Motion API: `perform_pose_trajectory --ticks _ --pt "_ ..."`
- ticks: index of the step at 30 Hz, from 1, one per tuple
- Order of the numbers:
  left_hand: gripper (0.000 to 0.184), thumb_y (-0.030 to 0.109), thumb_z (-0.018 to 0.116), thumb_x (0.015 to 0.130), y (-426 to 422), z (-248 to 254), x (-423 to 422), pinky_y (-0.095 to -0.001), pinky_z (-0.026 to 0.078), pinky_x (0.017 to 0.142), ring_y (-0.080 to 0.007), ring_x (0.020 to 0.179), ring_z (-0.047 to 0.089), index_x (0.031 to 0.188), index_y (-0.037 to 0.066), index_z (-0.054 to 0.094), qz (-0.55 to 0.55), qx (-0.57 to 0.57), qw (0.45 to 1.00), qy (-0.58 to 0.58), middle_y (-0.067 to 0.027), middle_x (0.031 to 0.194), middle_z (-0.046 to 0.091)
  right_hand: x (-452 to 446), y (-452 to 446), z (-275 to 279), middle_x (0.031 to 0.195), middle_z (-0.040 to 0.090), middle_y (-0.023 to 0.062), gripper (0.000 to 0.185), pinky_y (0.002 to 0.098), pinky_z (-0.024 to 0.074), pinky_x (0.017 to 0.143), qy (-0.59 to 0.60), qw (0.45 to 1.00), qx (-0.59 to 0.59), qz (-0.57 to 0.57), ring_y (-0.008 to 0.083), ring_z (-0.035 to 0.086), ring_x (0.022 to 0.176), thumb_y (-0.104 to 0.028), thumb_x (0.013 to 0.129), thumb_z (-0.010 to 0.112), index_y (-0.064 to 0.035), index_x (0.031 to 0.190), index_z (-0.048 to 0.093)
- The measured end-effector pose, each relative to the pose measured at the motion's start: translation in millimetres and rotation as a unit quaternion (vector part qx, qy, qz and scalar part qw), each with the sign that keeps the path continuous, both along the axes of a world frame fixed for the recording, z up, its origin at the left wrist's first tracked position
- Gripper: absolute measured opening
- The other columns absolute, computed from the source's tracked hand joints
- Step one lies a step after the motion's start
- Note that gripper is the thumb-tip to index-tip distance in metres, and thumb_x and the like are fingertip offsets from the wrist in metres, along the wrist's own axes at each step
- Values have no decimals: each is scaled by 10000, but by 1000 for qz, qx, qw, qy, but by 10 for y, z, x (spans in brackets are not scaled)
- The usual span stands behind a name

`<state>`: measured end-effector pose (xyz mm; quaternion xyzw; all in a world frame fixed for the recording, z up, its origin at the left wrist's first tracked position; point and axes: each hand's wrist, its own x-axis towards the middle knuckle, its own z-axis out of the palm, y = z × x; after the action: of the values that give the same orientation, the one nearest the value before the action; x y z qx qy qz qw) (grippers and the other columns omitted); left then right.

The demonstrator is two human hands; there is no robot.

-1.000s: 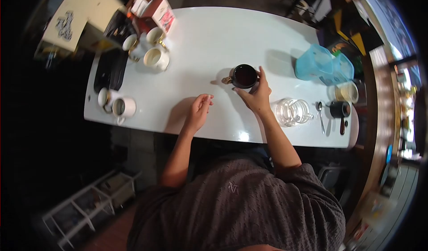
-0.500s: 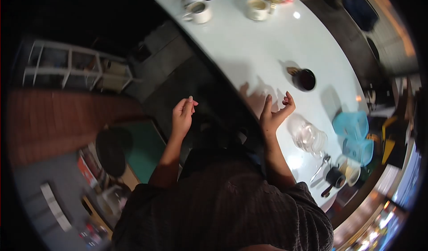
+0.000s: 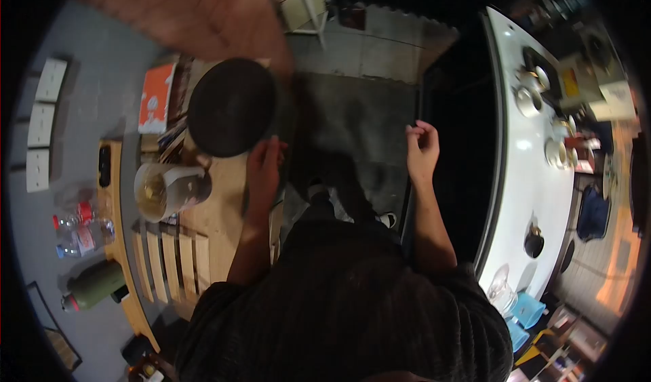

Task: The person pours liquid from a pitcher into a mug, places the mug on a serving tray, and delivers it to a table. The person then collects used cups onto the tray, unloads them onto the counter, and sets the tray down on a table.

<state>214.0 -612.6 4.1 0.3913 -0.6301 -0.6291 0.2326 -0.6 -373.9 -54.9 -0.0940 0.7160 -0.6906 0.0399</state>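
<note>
My left hand [image 3: 264,167] is raised just beside the dark round disc [image 3: 232,107], over the edge of a wooden surface [image 3: 218,223]. Its fingers are loosely bent and slightly apart, and I see nothing in them; whether it touches the wood or disc I cannot tell. Over the floor at the dark side of the white table [image 3: 525,195], my right hand [image 3: 423,155] hangs in the air with fingers softly curled, holding nothing. Close to my left wrist stands a translucent plastic pitcher [image 3: 159,192] with something pale inside.
Left are an orange-and-white box [image 3: 157,97], wooden slats [image 3: 173,267], plastic bottles [image 3: 81,236] and a green bottle [image 3: 95,284]. On the white table are several cups [image 3: 529,102], a dark cup [image 3: 534,246] and blue containers [image 3: 527,311]. A white-framed rack [image 3: 308,9] stands ahead.
My view and body have turned left, away from the white table, which now lies at the right. My right hand has left the table area and its fingers are more curled.
</note>
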Motion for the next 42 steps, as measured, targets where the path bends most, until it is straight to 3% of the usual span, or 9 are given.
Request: perform_pose_trajectory --ticks 7,10,15,21,25,30,35,37,42 --pt "258 250 535 998 -862 49 1174 -194 290 568 -25 631 385 862 51 627 151 26 987 47 62 685 462 461 -2123 -530 877 570 13 445 220 434 736 -179 953 67 235 82 532 777 -210 870 711 -21 1210 495" --pt "236 217 494 1012 -813 50 1398 -232 317 567 -64 627 398 886 39 584 178 73 980 42 29 702 466 656 -2739 -970 1091 573 136 792 309 483 781 -194 925 212 249 229 570 982 -473 858 667 -14 1399 313" --pt "233 232 503 1010 -690 95 1688 -219 319 576 -57 624 401 906 43 592 223 45 974 10 31 698 480 991 -3401 -1464 1225 570 191 676 419 447 906 -337 888 163 267 301 561 1098 -463 936 557 13 1367 346" --pt "214 225 508 1005 -601 246 1659 -218 330 605 -59 651 412 927 47 596 239 66 969 8 36 727 498 1117 -3469 -1124 1047 630 250 431 449 458 846 -126 957 246 83 386 616 973 -353 1010 418 42 1131 541" --pt "207 235 517 999 -710 250 1397 -236 374 677 -80 752 470 1011 43 594 166 16 986 8 6 828 544 638 -3055 -818 924 643 235 459 426 455 822 -124 968 173 132 339 628 895 -378 998 454 60 945 582" --pt "321 295 572 969 -917 328 713 -289 402 835 -124 986 507 1192 67 542 111 36 993 0 -16 1063 566 92 -1961 -193 991 670 97 414 300 456 828 -102 985 87 113 144 580 895 -317 1026 435 46 1113 615" --pt "560 360 601 946 -988 168 -130 -338 354 1017 -214 1193 455 1354 33 402 29 -4 999 -17 -141 1296 475 -22 -638 379 986 650 44 471 258 439 832 -126 992 20 20 110 559 902 -377 1027 441 49 1145 601" --pt "687 431 600 931 -867 117 -450 -357 335 1037 -237 1237 423 1412 25 326 -68 26 997 5 -162 1354 434 119 -138 553 973 651 41 466 259 440 828 -126 991 -4 -41 111 558 886 -375 1030 435 45 1126 613" --pt "522 331 535 986 -192 202 -1125 -325 379 995 -217 1157 501 1342 -37 438 -338 38 940 22 -148 1275 538 656 991 717 1048 572 26 312 241 394 893 -45 979 59 -190 84 493 977 -213 1041 424 11 1251 481"
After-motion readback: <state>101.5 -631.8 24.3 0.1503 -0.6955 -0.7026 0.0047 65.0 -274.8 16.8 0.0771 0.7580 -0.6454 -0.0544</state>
